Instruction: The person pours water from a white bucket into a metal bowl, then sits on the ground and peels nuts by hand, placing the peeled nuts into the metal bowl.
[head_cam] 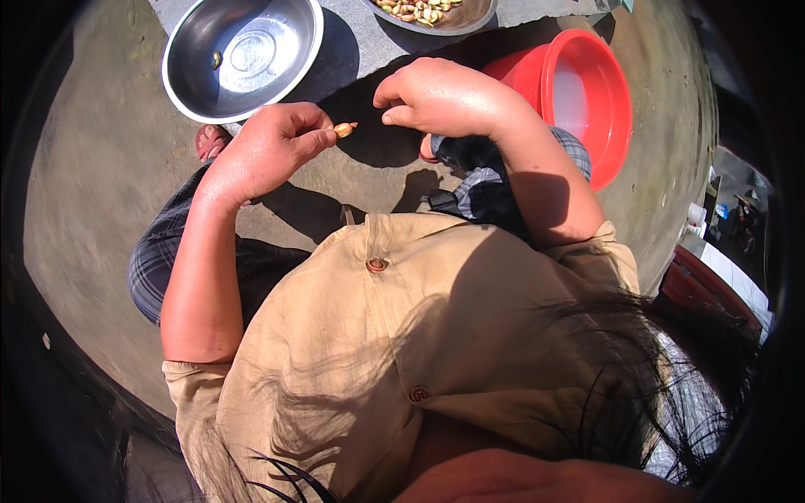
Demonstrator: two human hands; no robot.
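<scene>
Between the thumb and forefinger of my left hand [277, 141] is a small brownish bean-like piece [344, 129], its reddish tip pointing right. Across a short gap from it, my right hand [434, 97] has bent fingers, with thumb and forefinger apart and nothing visible between them. Just beyond my left hand stands a shiny steel basin [251, 94], holding one small greenish bean-like piece [217, 60]. A second metal bowl [424, 26], cut off by the top edge, holds many pale yellow-green and brownish pieces [418, 9].
Both metal vessels rest on a grey stone slab [377, 53]. A red plastic bucket [588, 113] with whitish contents stands right of my right forearm. Beneath me is a concrete floor [94, 188]. A black buckle [441, 200] hangs before my shirt.
</scene>
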